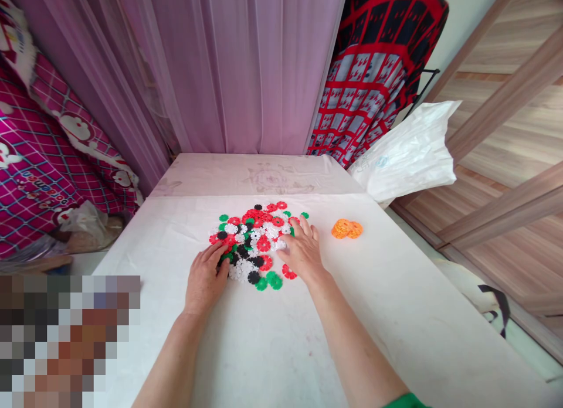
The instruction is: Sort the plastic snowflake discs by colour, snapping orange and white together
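Observation:
A loose pile of snowflake-shaped plastic discs (263, 244) in red, white, black and green lies on the white-covered table. At the pile's left edge is my left hand (206, 282), its fingers stretched out and touching discs, thumb apart. Across from it, my right hand (303, 250) rests on the right edge with its fingers spread over red and white discs. Neither hand visibly grips a disc, though the fingertips partly cover some. Two green discs (268, 281) lie at the near edge of the pile. A small heap of orange discs (346, 228) sits apart, to the right of my right hand.
The table (264, 349) stretches toward me. Purple curtains (246, 74) hang behind it. A white plastic bag (409, 150) stands at the far right corner, before a red and black patterned cloth (365, 74). Wooden cabinet doors (519, 121) are at right, a pink patterned cloth (57, 144) at left.

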The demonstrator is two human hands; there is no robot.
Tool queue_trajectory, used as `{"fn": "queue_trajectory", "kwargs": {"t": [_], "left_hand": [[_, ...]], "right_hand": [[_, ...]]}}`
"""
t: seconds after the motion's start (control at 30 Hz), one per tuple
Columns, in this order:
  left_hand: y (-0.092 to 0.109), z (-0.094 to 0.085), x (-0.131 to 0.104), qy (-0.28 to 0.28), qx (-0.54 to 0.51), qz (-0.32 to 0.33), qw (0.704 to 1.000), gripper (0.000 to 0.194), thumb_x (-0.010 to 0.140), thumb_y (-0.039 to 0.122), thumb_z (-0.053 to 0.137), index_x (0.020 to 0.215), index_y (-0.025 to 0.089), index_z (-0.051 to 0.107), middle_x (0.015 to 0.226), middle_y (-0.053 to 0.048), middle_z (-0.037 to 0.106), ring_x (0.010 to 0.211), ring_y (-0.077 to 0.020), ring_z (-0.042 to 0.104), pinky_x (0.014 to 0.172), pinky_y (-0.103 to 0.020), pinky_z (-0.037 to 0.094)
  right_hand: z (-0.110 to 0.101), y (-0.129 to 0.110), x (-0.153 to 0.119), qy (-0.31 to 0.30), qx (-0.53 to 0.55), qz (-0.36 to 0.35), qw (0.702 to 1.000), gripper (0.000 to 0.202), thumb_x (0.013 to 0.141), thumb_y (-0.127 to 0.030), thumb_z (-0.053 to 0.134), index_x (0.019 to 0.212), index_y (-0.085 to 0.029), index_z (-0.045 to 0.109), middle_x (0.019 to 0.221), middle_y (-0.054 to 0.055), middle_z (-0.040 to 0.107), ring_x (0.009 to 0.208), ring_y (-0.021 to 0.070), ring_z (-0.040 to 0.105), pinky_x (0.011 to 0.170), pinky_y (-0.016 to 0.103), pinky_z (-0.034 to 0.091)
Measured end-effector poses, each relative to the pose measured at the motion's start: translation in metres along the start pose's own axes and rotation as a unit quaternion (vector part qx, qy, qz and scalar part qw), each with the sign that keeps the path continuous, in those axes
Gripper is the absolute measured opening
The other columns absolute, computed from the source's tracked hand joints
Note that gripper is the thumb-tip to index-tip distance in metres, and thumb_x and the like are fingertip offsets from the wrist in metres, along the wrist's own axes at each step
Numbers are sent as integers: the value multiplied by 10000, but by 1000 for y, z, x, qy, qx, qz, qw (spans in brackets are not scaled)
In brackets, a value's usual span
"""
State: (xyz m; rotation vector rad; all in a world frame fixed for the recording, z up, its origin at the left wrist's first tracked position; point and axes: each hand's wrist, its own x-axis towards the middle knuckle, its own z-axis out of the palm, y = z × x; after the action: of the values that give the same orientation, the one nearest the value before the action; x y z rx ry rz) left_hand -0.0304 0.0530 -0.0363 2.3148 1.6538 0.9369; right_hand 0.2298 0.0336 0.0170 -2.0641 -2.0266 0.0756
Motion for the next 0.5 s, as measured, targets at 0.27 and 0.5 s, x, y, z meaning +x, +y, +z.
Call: {"fn": "queue_trajectory", "kwargs": {"t": [0.27, 0.5], "left_hand": [[3, -2, 1, -4, 1, -3, 1000, 390, 937, 357, 441, 1219, 233, 678, 1320, -90, 667, 1207, -288, 609, 1057, -515, 471], [3, -2, 0, 0, -2, -3, 1000, 384, 929, 352, 451, 1221, 245, 677, 1317, -82, 669, 1205, -282, 609, 1055, -504, 475]], "right_hand": [[8, -5, 2, -12, 13, 20, 1000, 139, 793, -283, 698, 889, -188, 731, 1534, 115, 455, 1508, 318, 187, 1190, 563, 167], [-10, 20, 5, 75, 67, 52, 994, 96, 780, -266, 683, 851, -233, 738, 1449, 66, 554, 1473, 314, 280, 1170, 560, 210]]}}
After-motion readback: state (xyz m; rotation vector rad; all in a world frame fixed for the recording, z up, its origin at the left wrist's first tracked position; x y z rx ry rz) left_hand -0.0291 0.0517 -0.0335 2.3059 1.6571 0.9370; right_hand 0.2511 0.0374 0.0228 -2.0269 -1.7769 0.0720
